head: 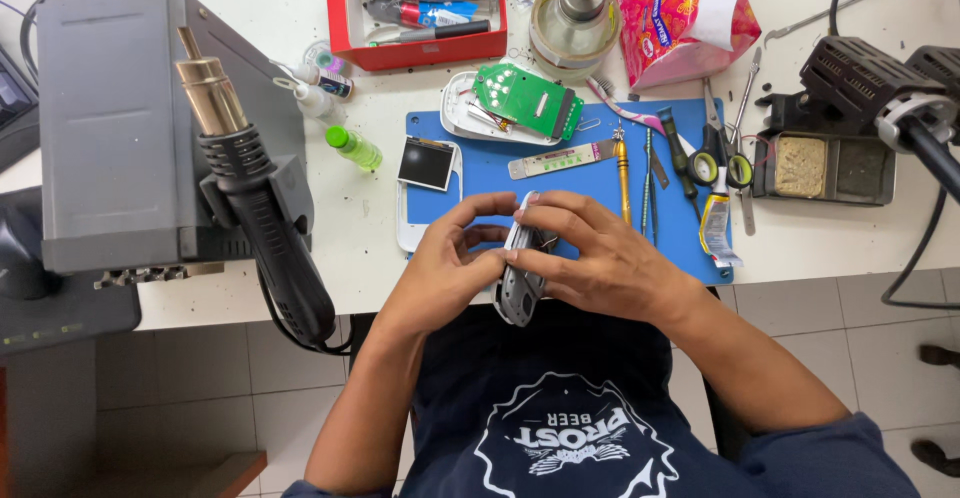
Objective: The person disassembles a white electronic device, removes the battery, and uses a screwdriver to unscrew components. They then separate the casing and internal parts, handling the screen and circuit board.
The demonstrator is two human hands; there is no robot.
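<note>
Both hands, left hand [445, 263] and right hand [600, 258], clasp a grey phone shell [518, 283] on edge above the blue mat's [560, 193] near edge; fingers hide most of it. White table [850, 238], tiled floor [800, 308] below.

A white table [850, 248] carries a blue mat [560, 193] just beyond the hands, a red tray [345, 18] farther off, and a grey box [110, 128] left.

One head-worn camera looks steeply down from above the person, close over the white worktop [860, 248]. Its far edge lies at the frame's top, the person's lap at the bottom.
</note>
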